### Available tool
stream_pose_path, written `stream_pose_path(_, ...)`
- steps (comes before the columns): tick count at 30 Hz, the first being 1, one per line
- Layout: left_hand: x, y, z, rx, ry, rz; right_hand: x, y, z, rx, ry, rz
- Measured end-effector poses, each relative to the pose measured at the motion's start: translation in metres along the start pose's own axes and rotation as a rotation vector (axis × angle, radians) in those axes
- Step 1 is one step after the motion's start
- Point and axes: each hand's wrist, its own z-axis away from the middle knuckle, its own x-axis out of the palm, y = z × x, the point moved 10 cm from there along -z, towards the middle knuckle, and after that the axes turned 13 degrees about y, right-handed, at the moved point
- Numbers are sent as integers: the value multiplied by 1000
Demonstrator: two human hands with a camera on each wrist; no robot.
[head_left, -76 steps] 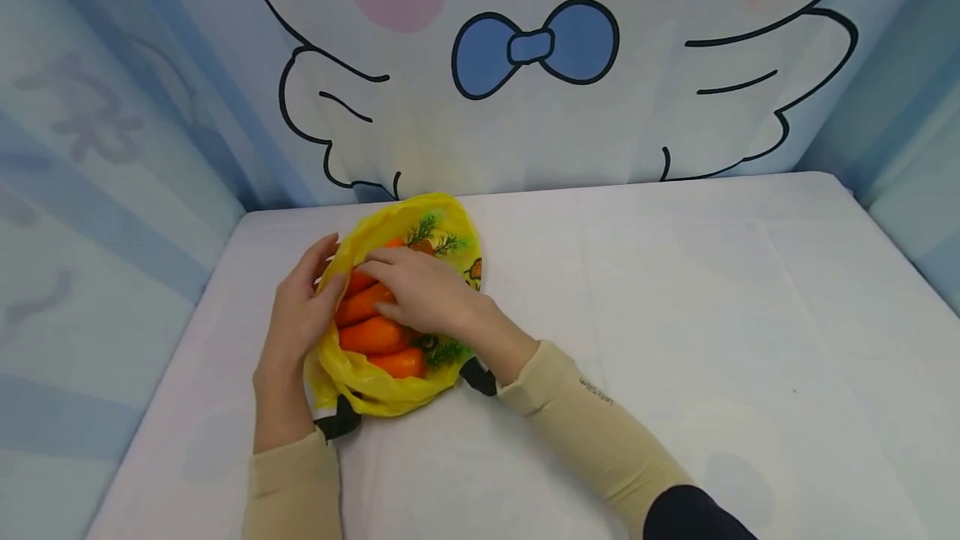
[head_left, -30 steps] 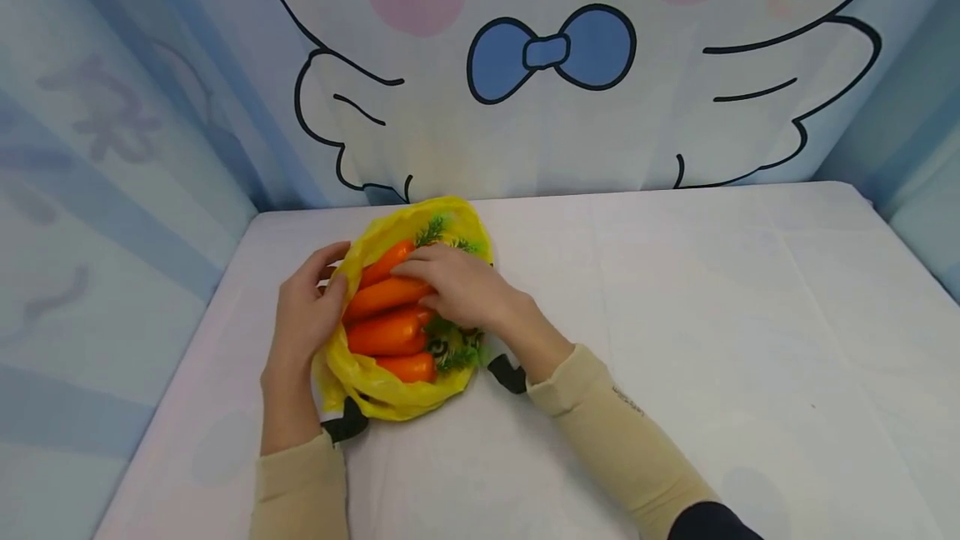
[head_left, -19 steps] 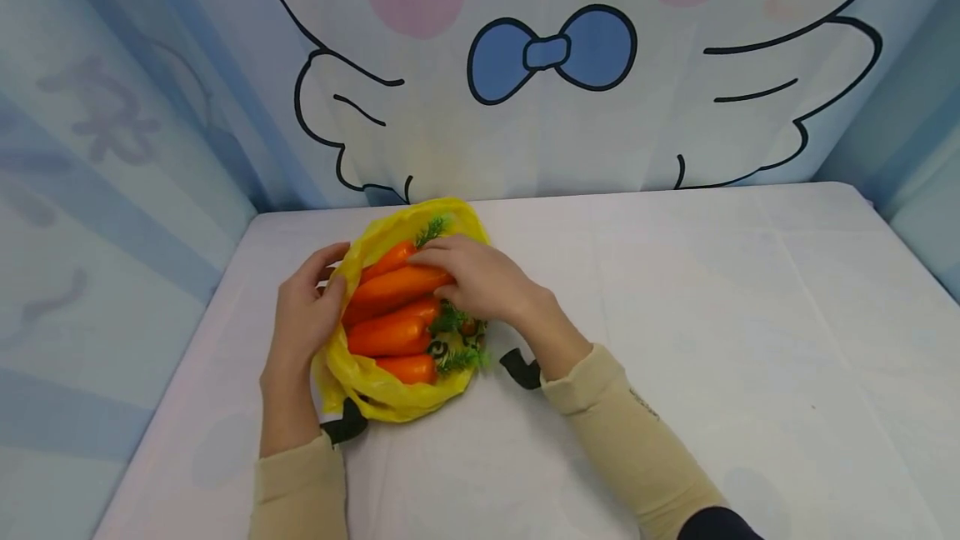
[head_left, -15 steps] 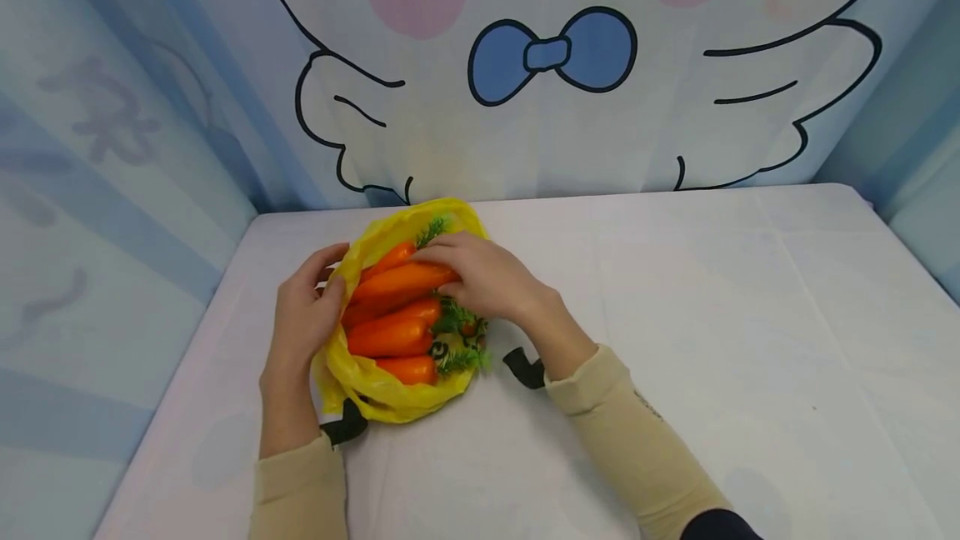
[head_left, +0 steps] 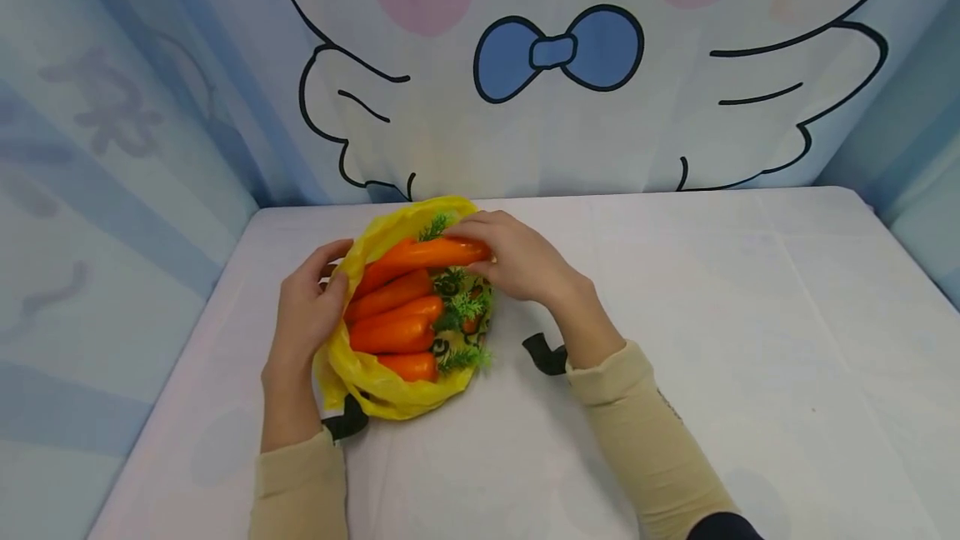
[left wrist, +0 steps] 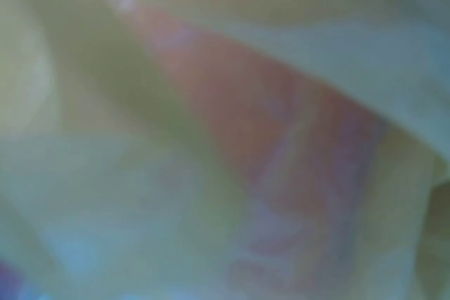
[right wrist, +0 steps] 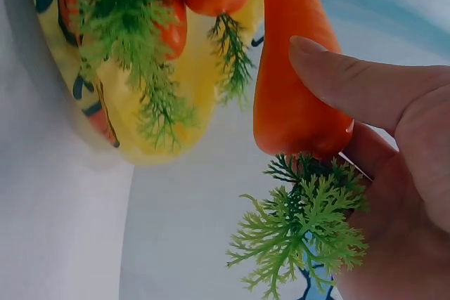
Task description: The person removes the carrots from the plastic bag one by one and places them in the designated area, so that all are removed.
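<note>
In the head view, a yellow plastic bag (head_left: 397,401) lies open on the table with several orange carrots (head_left: 393,334) inside, their green tops facing right. My left hand (head_left: 306,311) grips the bag's left rim, thumb on the inner side. Between thumb and fingers, my right hand (head_left: 525,258) pinches the thick end of one carrot (head_left: 442,253); its narrow end still lies inside the bag's mouth. The right wrist view shows this carrot (right wrist: 292,82) with its leafy green top (right wrist: 302,223) hanging by the palm. Blurred yellow plastic (left wrist: 140,209) fills the left wrist view.
A white cloth covers the table (head_left: 712,315). Behind it hangs a curtain (head_left: 600,140) printed with a cartoon figure and blue bow tie. Black strap-like pieces (head_left: 545,354) show near both wrists.
My right hand has moved from inside the bag toward the upper right, drawing one carrot partly up and out. The left hand has stayed at the bag's rim.
</note>
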Motion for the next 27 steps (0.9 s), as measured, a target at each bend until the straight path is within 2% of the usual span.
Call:
stream_pose_path(13, 0, -2, 0, -25, -3, 10, -18, 20, 5, 25, 52, -42)
stream_pose_path(27, -1, -3, 0, -20, -2, 12, -37, 51, 16, 106, 102, -49)
